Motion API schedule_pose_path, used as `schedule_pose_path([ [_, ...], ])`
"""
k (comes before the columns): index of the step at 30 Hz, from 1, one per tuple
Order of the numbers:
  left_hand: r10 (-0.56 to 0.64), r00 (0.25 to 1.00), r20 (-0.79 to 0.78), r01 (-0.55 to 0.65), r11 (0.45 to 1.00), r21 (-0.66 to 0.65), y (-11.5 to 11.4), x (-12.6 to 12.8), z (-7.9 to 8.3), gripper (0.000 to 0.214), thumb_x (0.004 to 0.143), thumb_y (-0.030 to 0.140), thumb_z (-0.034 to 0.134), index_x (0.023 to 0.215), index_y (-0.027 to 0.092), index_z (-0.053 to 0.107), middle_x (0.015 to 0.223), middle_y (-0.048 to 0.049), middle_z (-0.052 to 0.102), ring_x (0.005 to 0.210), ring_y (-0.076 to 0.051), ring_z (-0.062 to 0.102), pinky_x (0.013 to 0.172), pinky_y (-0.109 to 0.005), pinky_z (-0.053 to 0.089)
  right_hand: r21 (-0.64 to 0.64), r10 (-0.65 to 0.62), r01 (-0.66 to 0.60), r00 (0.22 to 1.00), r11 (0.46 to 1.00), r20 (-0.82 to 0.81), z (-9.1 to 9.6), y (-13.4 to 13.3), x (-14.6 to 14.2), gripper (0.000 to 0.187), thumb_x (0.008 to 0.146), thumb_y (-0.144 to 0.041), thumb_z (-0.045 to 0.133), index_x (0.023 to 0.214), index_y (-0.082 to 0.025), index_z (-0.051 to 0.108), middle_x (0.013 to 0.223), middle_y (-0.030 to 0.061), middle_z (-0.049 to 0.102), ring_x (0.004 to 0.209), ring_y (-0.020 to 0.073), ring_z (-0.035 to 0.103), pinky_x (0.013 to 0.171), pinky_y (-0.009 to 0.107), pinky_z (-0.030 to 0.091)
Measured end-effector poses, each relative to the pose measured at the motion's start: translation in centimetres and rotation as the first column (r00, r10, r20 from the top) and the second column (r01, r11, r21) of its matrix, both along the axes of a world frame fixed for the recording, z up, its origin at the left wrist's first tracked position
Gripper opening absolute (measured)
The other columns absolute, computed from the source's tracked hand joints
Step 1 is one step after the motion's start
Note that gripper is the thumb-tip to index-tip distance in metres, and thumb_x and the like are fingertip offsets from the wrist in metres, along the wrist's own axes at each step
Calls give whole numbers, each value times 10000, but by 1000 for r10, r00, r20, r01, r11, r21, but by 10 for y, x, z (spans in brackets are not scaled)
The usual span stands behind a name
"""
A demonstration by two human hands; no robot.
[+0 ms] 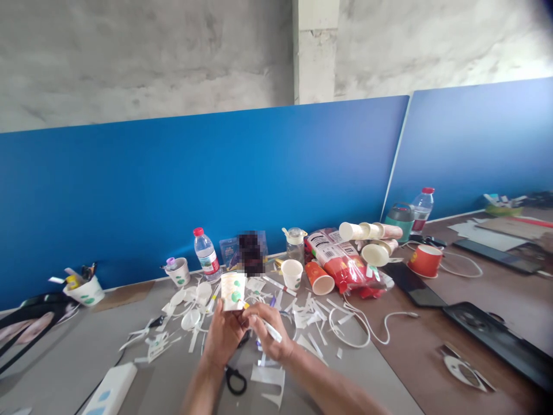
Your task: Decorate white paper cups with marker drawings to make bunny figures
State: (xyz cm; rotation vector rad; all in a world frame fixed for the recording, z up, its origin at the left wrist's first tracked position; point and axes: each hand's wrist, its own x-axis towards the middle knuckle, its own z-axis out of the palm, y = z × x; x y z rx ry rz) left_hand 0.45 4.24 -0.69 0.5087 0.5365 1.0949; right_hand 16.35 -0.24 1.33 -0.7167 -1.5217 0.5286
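Note:
In the middle of the head view, my left hand [227,331] is closed around the lower part of a white paper cup [233,290] with green leaf-like marks. My right hand [268,328] grips a white marker [272,330]; its yellowish end points toward the cup's lower right edge. Whether that end touches the cup, I cannot tell. Below my hands lie black-handled scissors [235,381], their blades mostly hidden. White paper scraps [309,313] are strewn around both hands. Another white paper cup [292,274] stands just behind, to the right.
A water bottle [207,255], a pen-filled cup [178,272] and a glass jar [295,246] stand along the blue partition [194,178]. An orange cup [320,279] lies by a red plastic package [339,259]. A white cable [367,334] loops at right; a power strip [111,391] lies front left.

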Motion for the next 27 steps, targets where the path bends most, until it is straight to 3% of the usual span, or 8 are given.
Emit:
schedule_pose_path([
  [7, 41, 999, 29, -41, 999, 8, -5, 3, 9, 314, 956, 452, 737, 1085, 167, 768, 857, -68, 818, 629, -175, 711, 672, -308, 600, 5, -60, 60, 995, 998, -76, 0, 3, 3, 534, 1055, -600, 450, 918, -221, 800, 771, 59, 795, 691, 224, 756, 692, 324, 592],
  [17, 17, 999, 35, -15, 999, -53, -2, 3, 12, 362, 1009, 491, 628, 1120, 179, 775, 920, -79, 832, 772, -213, 756, 756, -340, 603, -23, 7, -8, 998, 1000, -54, 5, -2, 0, 540, 1048, -597, 447, 819, -237, 779, 749, 55, 788, 663, 219, 750, 683, 326, 587],
  [22, 15, 999, 31, -13, 998, -55, -6, 2, 17, 431, 1055, 509, 534, 1048, 155, 779, 813, -70, 793, 633, -172, 680, 677, -318, 584, -69, 23, -29, 995, 997, -95, 6, -1, -3, 607, 1022, -688, 434, 812, -229, 770, 722, 53, 781, 623, 219, 743, 607, 314, 589],
  [27, 4, 1000, -21, -5, 998, -64, -11, 4, 24, 479, 1068, 548, 496, 1005, 165, 777, 734, -33, 746, 603, -143, 629, 642, -276, 540, -110, -88, 71, 984, 991, -157, 3, 6, 0, 622, 1007, -717, 455, 782, -217, 749, 590, 7, 651, 530, 193, 646, 549, 303, 558],
])
